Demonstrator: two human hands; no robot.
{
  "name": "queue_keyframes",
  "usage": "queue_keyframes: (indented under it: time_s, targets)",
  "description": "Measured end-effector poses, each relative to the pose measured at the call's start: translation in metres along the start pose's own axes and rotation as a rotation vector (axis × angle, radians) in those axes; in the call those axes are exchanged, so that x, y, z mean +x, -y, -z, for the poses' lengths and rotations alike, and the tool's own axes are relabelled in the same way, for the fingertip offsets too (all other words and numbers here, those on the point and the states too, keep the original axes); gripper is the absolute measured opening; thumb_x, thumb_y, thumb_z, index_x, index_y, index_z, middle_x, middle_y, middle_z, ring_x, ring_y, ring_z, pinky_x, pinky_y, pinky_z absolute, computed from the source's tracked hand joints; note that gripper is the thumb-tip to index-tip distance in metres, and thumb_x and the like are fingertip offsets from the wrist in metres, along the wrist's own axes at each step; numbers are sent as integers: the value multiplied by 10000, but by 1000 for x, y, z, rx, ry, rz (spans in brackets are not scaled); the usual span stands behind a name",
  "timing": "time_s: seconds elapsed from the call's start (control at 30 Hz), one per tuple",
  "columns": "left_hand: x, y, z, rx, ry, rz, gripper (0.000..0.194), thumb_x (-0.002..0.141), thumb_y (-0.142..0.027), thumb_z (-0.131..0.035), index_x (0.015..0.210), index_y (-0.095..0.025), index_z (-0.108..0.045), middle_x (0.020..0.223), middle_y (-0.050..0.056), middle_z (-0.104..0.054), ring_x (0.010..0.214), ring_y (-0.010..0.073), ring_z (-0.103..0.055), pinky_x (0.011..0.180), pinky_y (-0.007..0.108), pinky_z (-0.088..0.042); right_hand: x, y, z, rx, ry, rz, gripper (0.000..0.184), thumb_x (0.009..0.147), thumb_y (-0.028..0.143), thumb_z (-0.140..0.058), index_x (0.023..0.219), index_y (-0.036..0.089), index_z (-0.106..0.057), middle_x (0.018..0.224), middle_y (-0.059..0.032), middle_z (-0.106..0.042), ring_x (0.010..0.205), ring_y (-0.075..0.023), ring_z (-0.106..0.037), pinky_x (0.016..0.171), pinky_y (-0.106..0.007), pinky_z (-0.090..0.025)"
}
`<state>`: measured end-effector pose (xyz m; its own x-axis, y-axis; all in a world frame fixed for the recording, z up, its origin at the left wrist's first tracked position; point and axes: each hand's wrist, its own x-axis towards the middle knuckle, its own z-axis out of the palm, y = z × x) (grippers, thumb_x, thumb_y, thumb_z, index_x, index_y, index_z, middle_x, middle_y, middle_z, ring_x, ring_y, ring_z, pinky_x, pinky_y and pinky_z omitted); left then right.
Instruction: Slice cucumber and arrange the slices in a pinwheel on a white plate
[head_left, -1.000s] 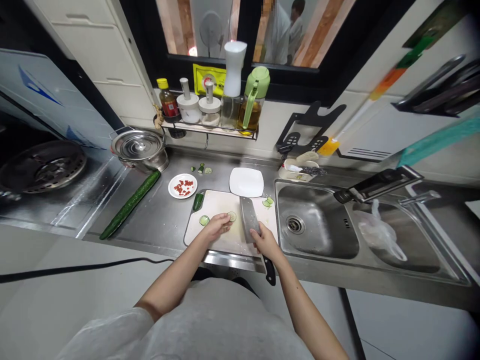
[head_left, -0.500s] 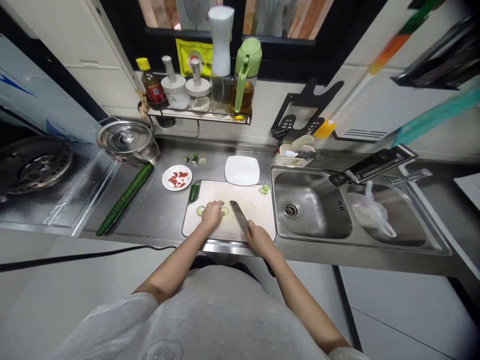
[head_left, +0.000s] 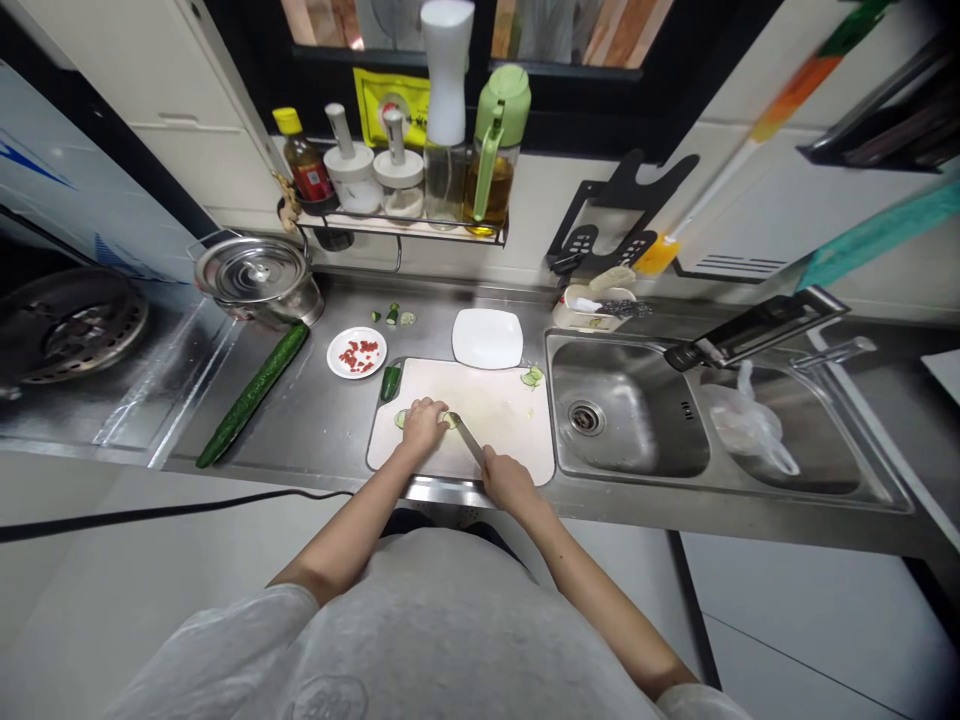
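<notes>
My right hand is closed round the handle of a kitchen knife. The blade's tip meets a pale green piece of cucumber on the white cutting board. My left hand is closed on that cucumber piece, its fingers curled over the top and hiding part of it. Another cut cucumber piece shows just left of my left hand. Thin cucumber slices lie at the board's far right corner. A dark green cucumber chunk rests at its far left corner.
A white plate with red bits and a white square plate stand behind the board. A whole cucumber lies left, near a lidded steel pot. The sink is on the right. A condiment rack hangs above.
My right hand has brought the knife leftward, so its blade now reaches the cucumber piece beside my left hand. My left hand stays in about the same place.
</notes>
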<state>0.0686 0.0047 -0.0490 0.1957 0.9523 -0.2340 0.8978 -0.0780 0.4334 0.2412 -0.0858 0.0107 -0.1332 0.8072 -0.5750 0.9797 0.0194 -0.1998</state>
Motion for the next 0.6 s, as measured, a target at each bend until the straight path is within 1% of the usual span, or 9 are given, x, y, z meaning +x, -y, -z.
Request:
queue_keyframes:
  time_s: [0.13, 0.33, 0.47, 0.6]
  targets:
    - [1, 1, 0, -11, -4, -1, 290, 787, -286, -628, 1076, -265, -643, 1068, 74, -599, 1072, 255, -484, 911, 366, -377, 1, 1, -1, -2, 4, -5, 228, 915, 171, -349, 1118, 169, -454, 904, -116, -665, 856, -224, -638, 651, -280, -371]
    - [2, 1, -1, -12, 12, 15, 298, 786, -293, -629, 1083, -268, -640, 1075, 69, -601, 1080, 257, -480, 915, 370, -372, 3, 2, -2, -19, -13, 0, 235, 901, 158, -347, 1106, 160, -463, 873, -111, -667, 831, -229, -645, 608, -276, -357]
    - [2, 1, -2, -20, 12, 24, 301, 783, -288, -637, 1084, -276, -638, 1071, 66, -598, 1088, 255, -478, 922, 369, -369, 3, 3, -1, -23, -8, -1, 230, 905, 149, -359, 1113, 162, -456, 863, -109, -662, 843, -224, -644, 627, -272, -362]
    - [3, 3, -3, -22, -14, 14, 284, 770, -276, -657, 1053, -275, -644, 1051, 67, -595, 1062, 257, -494, 903, 368, -378, 2, 4, 1, -9, 10, -6, 237, 910, 157, -365, 1132, 165, -448, 888, -116, -662, 869, -224, -639, 657, -277, -378]
